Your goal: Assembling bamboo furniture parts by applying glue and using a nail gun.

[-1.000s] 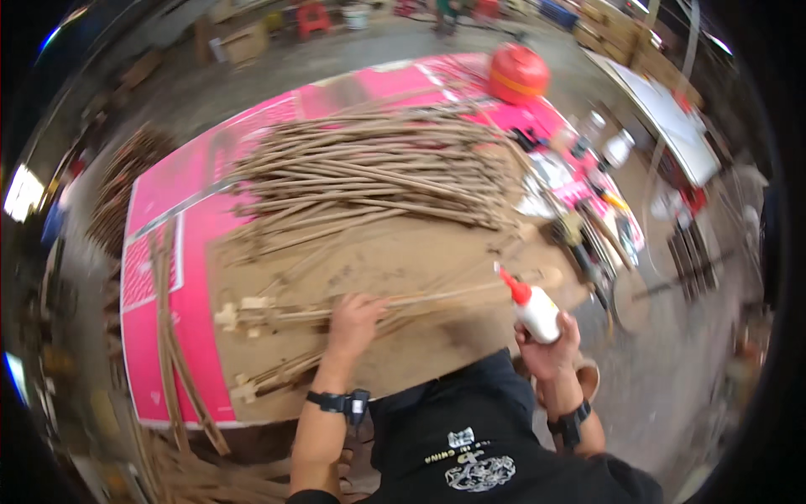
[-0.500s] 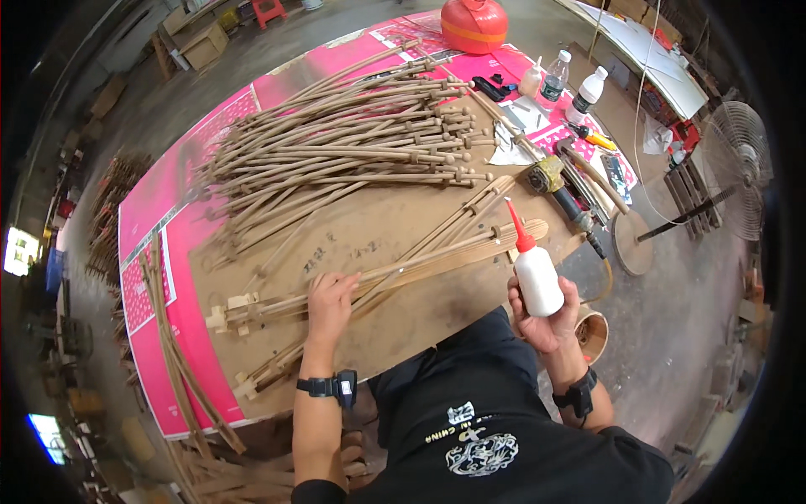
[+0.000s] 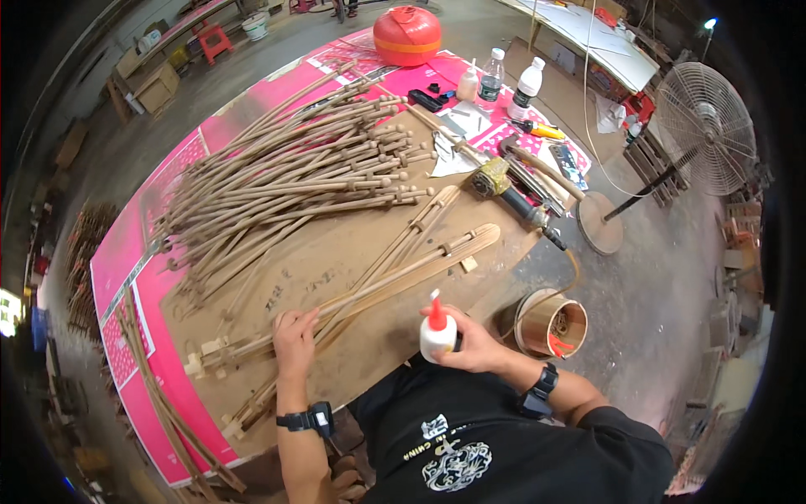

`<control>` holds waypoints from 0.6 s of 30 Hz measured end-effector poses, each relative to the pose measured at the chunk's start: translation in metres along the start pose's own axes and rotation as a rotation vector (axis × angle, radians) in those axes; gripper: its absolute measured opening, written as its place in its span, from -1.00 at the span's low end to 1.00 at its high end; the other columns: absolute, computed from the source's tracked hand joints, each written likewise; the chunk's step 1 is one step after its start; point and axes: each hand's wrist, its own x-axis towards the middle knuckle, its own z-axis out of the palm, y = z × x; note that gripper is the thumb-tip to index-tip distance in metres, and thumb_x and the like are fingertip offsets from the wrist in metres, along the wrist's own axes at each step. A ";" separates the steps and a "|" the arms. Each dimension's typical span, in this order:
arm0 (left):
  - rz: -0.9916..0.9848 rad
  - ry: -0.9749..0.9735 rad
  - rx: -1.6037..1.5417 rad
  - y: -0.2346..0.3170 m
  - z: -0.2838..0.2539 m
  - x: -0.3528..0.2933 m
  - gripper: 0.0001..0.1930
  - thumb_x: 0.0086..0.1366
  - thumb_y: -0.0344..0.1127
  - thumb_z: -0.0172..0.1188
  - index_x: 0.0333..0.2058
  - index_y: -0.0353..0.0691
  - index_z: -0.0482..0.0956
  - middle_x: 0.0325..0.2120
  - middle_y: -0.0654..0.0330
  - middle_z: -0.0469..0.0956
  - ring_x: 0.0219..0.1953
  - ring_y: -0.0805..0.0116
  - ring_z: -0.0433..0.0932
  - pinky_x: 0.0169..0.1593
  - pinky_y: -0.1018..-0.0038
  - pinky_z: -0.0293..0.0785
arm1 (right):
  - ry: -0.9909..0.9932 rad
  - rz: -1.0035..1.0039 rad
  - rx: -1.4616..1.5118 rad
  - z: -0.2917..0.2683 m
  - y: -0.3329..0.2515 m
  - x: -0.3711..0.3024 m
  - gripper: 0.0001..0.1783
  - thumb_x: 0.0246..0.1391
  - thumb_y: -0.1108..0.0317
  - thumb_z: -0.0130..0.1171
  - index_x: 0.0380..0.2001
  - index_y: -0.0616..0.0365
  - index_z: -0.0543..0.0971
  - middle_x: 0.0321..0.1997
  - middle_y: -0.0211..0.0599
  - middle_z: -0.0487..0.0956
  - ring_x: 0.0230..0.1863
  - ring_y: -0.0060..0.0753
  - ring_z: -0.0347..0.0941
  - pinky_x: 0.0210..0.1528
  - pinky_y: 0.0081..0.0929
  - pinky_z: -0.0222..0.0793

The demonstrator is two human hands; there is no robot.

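Right grip: the right hand (image 3: 477,346) is wrapped around a small white plastic glue bottle with a red pointed nozzle (image 3: 437,330), fingers curled shut on its body, nozzle upright, held just above the near edge of the brown board worktop (image 3: 353,252).
Left grip: the left hand (image 3: 294,340) lies palm down, fingers spread, pressing on a bundle of long thin curved wooden slats (image 3: 369,281); it pins the slats rather than pinching them.
Where the slats are: they run diagonally from the left hand toward the far right of the board, fanning from a small wooden cross-block end (image 3: 206,357) near the board's left corner.
Progress: judging by the layout, only this one bundle and a second slat assembly (image 3: 252,407) nearer the person are laid out for work; whether glue is already on the joints I cannot tell. The bottle is not tipped over the wood, so gluing here looks not yet under way.
Left to do: a large heap of turned wooden rods with knobbed ends (image 3: 285,181) lies untouched on the far half of the board, so most of the stock looks unprocessed.
Around: a yellow-green angle grinder (image 3: 504,189), clear plastic bottles (image 3: 508,84), an orange-red round container (image 3: 407,35) on the pink sheet (image 3: 126,252), a standing fan (image 3: 703,126).
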 end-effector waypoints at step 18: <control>0.023 0.050 -0.031 0.002 0.002 -0.003 -0.80 0.14 -0.46 0.38 -0.23 -0.14 0.79 -0.33 0.16 0.63 -0.17 0.10 0.54 -0.04 0.22 0.47 | -0.013 -0.330 -0.303 0.052 0.042 0.054 -0.21 -0.12 0.36 0.61 0.21 0.17 0.47 0.16 -0.03 0.54 0.18 0.03 0.51 0.23 -0.20 0.46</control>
